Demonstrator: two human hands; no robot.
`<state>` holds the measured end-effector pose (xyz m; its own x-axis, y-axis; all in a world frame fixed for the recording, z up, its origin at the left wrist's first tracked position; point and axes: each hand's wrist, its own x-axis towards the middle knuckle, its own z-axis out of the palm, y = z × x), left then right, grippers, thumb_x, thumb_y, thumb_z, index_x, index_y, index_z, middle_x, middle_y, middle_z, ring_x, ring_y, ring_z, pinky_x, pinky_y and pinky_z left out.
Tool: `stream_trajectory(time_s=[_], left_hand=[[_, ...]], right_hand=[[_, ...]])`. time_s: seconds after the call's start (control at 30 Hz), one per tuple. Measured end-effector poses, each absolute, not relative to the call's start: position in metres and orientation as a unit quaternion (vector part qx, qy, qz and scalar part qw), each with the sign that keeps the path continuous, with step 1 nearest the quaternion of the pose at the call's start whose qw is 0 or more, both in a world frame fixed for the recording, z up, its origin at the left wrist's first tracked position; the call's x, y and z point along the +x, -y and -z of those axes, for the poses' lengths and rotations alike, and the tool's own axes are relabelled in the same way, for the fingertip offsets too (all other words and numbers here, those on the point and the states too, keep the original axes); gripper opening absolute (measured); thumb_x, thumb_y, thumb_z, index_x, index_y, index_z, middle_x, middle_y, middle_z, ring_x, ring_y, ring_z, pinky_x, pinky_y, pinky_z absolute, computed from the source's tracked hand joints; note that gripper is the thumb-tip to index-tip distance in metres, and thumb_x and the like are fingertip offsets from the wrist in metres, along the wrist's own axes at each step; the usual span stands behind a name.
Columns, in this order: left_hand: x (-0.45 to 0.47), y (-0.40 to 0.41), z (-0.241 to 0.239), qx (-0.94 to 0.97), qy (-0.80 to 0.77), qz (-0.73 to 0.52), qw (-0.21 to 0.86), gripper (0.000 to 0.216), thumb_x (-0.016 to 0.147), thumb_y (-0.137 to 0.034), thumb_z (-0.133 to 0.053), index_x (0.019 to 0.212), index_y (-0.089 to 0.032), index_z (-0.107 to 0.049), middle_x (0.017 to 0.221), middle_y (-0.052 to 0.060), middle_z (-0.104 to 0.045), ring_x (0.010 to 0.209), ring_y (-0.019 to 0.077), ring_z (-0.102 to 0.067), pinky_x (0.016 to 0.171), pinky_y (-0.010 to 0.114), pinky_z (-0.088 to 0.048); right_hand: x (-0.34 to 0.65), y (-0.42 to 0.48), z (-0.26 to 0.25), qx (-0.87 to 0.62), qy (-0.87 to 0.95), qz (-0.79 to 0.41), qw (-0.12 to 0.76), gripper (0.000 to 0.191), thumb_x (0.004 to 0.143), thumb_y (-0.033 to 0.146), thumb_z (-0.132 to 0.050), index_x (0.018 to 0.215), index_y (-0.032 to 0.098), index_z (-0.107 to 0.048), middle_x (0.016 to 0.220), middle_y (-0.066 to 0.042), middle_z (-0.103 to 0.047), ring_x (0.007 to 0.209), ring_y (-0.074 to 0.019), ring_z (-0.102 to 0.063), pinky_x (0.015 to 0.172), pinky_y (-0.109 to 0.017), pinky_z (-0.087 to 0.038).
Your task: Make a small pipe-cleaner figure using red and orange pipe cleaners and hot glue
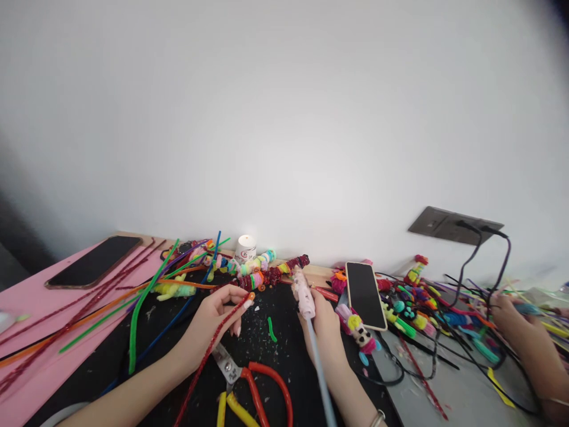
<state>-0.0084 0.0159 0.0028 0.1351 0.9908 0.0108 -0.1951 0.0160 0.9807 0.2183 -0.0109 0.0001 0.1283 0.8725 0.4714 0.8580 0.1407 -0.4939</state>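
Observation:
My left hand (222, 308) pinches a red glittery pipe cleaner (208, 350) near its tip, which has a small orange end at the fingertips. The rest of the stem hangs down toward me. My right hand (322, 323) is wrapped around a pale pink glue gun (304, 296), with a long bluish-white rod or cord trailing from its rear. Between my forearms lie scissors (231, 370) with red and yellow handles. A short green scrap (271, 330) rests on the black mat (284, 367). Just beyond my hands sits a row of colourful coiled pipe-cleaner pieces (271, 276).
A dark phone (93, 261) lies on the pink board (40, 296) at left, beside loose pipe cleaners (137, 308). A paper cup (246, 248) stands by the wall. Another phone (365, 295) leans among pipe-cleaner figures at right, near cables. Another person's hand (511, 320) is at far right.

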Motion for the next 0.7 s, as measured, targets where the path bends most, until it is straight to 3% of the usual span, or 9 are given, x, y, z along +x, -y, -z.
stream_trajectory(time_s=[0.1,0.2,0.37,0.5,0.7], left_hand=[[-0.009,-0.014,-0.001,0.482,-0.408,-0.510,0.585,0.037,0.065,-0.043,-0.076,0.083,-0.016,-0.059,0.075,-0.002,-0.062,0.035,0.0048,-0.048,0.036,0.020,-0.038],[-0.009,-0.012,-0.001,0.492,-0.403,-0.501,0.587,0.033,0.068,-0.040,-0.075,0.085,-0.016,-0.059,0.076,-0.002,-0.062,0.037,0.0055,-0.050,0.038,0.020,-0.038],[-0.010,-0.005,-0.006,0.533,-0.420,-0.482,0.554,0.026,0.074,-0.037,-0.069,0.087,-0.017,-0.060,0.074,-0.002,-0.060,0.042,0.0081,-0.054,0.042,0.021,-0.040],[-0.008,0.001,-0.011,0.611,-0.438,-0.449,0.483,0.019,0.079,-0.035,-0.063,0.085,-0.018,-0.062,0.073,0.001,-0.063,0.046,0.0114,-0.055,0.046,0.023,-0.042],[-0.006,0.005,-0.010,0.688,-0.440,-0.428,0.386,0.011,0.082,-0.027,-0.058,0.082,-0.021,-0.067,0.067,-0.001,-0.060,0.054,0.0132,-0.053,0.051,0.022,-0.041]], right_hand=[[0.220,0.011,0.005,-0.682,0.664,0.034,0.305,0.040,0.082,0.017,-0.044,0.120,0.017,-0.055,0.105,-0.016,-0.064,0.098,-0.0343,-0.056,0.082,-0.050,-0.042],[0.220,0.010,0.011,-0.706,0.658,0.086,0.248,0.044,0.078,0.014,-0.047,0.122,0.017,-0.054,0.107,-0.017,-0.061,0.101,-0.0372,-0.053,0.081,-0.054,-0.042],[0.212,0.017,0.001,-0.628,0.696,0.061,0.342,0.052,0.076,0.013,-0.054,0.127,0.023,-0.049,0.131,-0.016,-0.043,0.118,-0.0366,-0.043,0.092,-0.055,-0.040],[0.191,0.037,-0.014,-0.461,0.800,-0.051,0.380,0.050,0.084,0.011,-0.051,0.131,0.026,-0.046,0.115,-0.010,-0.050,0.109,-0.0246,-0.050,0.092,-0.039,-0.045],[0.163,0.053,-0.017,-0.367,0.881,-0.079,0.290,0.040,0.082,0.021,-0.067,0.121,0.025,-0.056,0.093,-0.005,-0.061,0.083,-0.0220,-0.054,0.074,-0.035,-0.048]])
